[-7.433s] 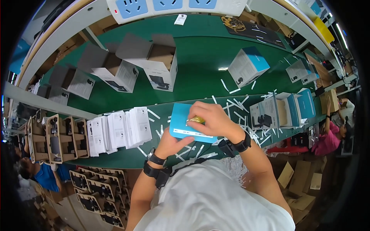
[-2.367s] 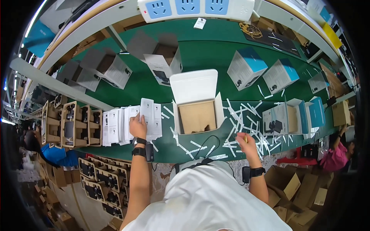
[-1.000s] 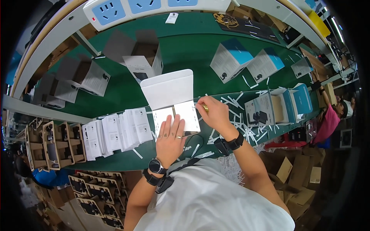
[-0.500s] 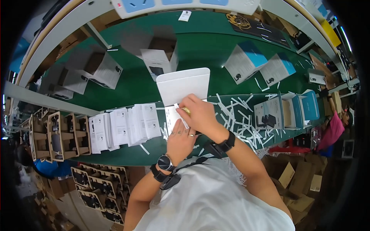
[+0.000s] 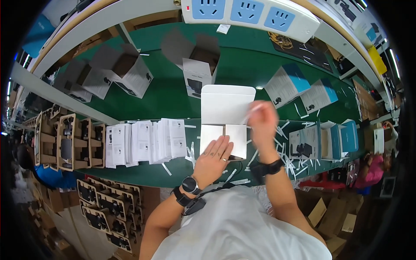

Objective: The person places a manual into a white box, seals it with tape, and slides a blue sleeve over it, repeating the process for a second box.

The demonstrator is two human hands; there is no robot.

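A white cardboard box (image 5: 228,104) stands in front of me with its lid raised. Its two inner flaps (image 5: 236,135) are folded inward with a narrow gap between them. My left hand (image 5: 212,159) lies flat across the near part of the box, fingers stretched out, holding nothing. Just right of the raised lid is my right hand (image 5: 264,123), smeared by motion. Its fingers look closed on a thin white strip (image 5: 256,107), also blurred.
Stacked white leaflets (image 5: 149,138) lie to the left, beside brown moulded trays (image 5: 67,145). Loose white strips (image 5: 286,154) litter the bench at right, near blue-and-white boxes (image 5: 303,145). An open box (image 5: 198,78) stands beyond. A power strip (image 5: 251,15) hangs overhead.
My right hand has lifted off the box and moved right, with the white strip at its fingers. My left hand has flattened out on the box, and the inner flaps now show.
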